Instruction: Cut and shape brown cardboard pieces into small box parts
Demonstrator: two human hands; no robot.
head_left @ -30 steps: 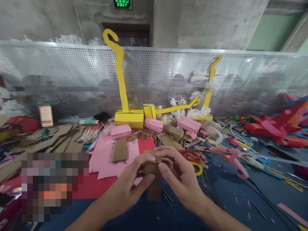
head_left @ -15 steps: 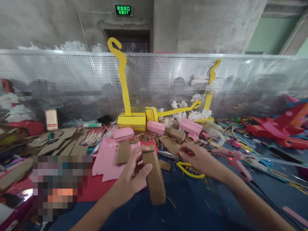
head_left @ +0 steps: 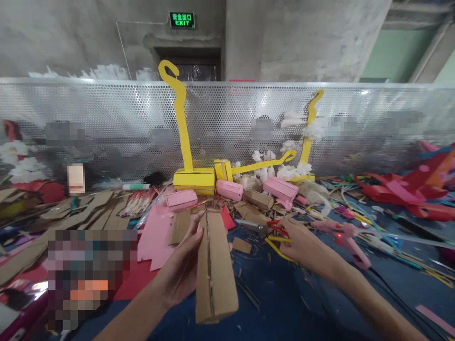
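In my left hand [head_left: 186, 260] is a long folded cardboard box [head_left: 216, 270]; a dark open seam runs along its upper side, and its near end points toward me. My fingers wrap the box's left side, partly hidden behind it. Further right, my right hand [head_left: 298, 239] has its fingers closed on the handles of a pair of scissors [head_left: 261, 228]. Red and yellow handle parts show at the fingertips, while the grey blades lie on the table pointing left. Beside the blades is a small cardboard piece [head_left: 241, 245].
Pink paper [head_left: 156, 237] lies left of the box. A pink glue gun [head_left: 350, 237] with a lit red light rests at right. Behind are pink-covered blocks [head_left: 181, 199], yellow hook-topped stands [head_left: 183, 128] and a perforated metal screen [head_left: 220, 109]. Cardboard strips [head_left: 88, 213] pile up at left.
The cardboard box has turned, so its open seam now faces up, and it has come slightly nearer. My right hand has closed on the scissors' handles, and the yellow part has shifted.
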